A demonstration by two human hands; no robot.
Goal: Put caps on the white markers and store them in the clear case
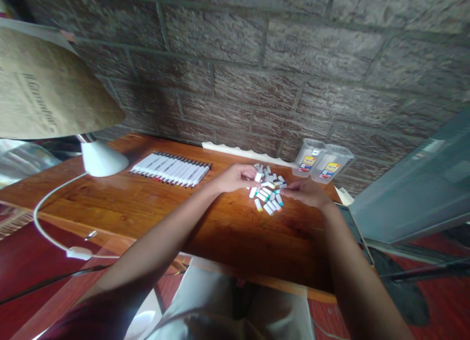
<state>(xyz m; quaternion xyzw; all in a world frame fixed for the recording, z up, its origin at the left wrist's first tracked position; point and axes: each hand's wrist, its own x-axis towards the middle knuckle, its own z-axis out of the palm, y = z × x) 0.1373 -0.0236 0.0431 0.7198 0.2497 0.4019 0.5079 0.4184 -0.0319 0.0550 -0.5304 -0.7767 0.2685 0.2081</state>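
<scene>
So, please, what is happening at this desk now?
A person's left hand appears to hold a small white cap over a loose pile of white caps with coloured ends. The right hand reaches in at the pile's other side. White markers with dark ends lie side by side in a row, and two clear plastic containers stand near the stone-block wall.

Pale daylight washes in from the left, brightening the lamp base and leaving a soft sheen on the tabletop, whose near right falls into shadow. Wide-angle distortion stretches the edges; the wall looks slightly smeared.
</scene>
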